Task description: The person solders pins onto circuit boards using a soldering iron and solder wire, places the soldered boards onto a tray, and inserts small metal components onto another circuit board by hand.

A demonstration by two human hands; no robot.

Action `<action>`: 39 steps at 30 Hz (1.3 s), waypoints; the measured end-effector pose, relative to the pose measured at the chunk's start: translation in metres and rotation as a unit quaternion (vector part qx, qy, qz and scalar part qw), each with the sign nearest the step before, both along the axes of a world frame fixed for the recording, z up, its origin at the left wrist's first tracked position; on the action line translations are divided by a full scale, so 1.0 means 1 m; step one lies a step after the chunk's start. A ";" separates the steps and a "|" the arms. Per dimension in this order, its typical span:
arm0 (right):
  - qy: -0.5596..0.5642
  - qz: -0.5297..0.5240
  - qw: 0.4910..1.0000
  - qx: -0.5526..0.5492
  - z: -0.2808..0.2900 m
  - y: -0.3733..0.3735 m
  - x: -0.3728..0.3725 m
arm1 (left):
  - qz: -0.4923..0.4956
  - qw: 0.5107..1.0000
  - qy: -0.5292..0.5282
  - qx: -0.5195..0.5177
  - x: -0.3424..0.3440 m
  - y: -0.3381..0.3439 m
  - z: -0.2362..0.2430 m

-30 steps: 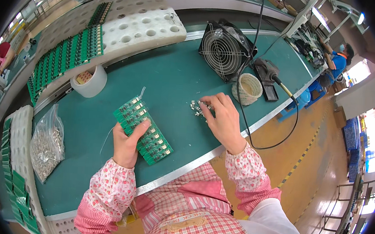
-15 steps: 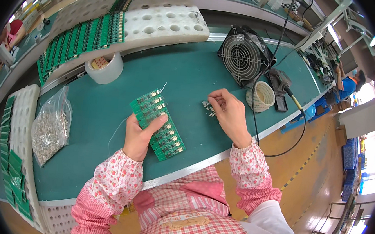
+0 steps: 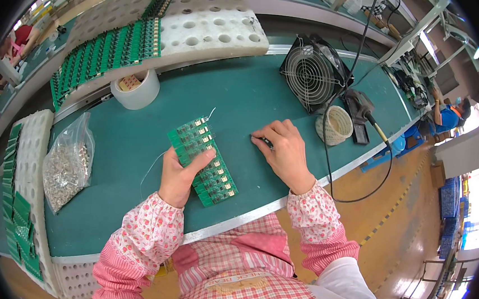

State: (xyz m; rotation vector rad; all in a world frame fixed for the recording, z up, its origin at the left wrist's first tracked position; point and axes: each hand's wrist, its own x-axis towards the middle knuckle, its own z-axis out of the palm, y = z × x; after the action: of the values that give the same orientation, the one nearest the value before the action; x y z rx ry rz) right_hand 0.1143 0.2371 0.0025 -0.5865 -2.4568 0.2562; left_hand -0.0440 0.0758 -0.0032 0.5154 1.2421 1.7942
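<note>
A green circuit board panel (image 3: 208, 155) with rows of small white connectors lies in my left hand (image 3: 180, 174), its thumb pressed on the face and the fingers behind. Thin pale wire sticks out at its top corner, and another loop curves beside my left wrist. To the right of the board, my right hand (image 3: 287, 156) is low over the green bench, thumb and forefinger pinched at a tiny pale part (image 3: 253, 138); its exact kind is too small to tell. Something dark shows beneath the curled fingers. The small loose parts there are mostly hidden by this hand.
A clear bag of small parts (image 3: 68, 170) lies at left, beside white foam (image 3: 30, 161) holding boards. Behind stand a tape roll (image 3: 137, 93) and a foam rack (image 3: 215, 32) with green boards. At right are a fan (image 3: 310, 73), another roll (image 3: 334, 126), a soldering iron (image 3: 376, 126) and its cable.
My right hand has shifted left toward the board, now covering the small pile it was picking at. The left hand and the board stay nearly where they were.
</note>
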 end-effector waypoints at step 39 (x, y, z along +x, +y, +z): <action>0.219 0.102 0.721 -0.650 -0.010 -0.068 -0.030 | -0.028 0.975 0.219 -0.006 0.003 -0.005 -0.002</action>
State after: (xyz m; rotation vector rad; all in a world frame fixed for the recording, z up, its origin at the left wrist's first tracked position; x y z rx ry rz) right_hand 0.0841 0.1695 -0.0072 -0.6405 -1.5172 2.0242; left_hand -0.0412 0.0711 -0.0048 0.9689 1.5124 1.6747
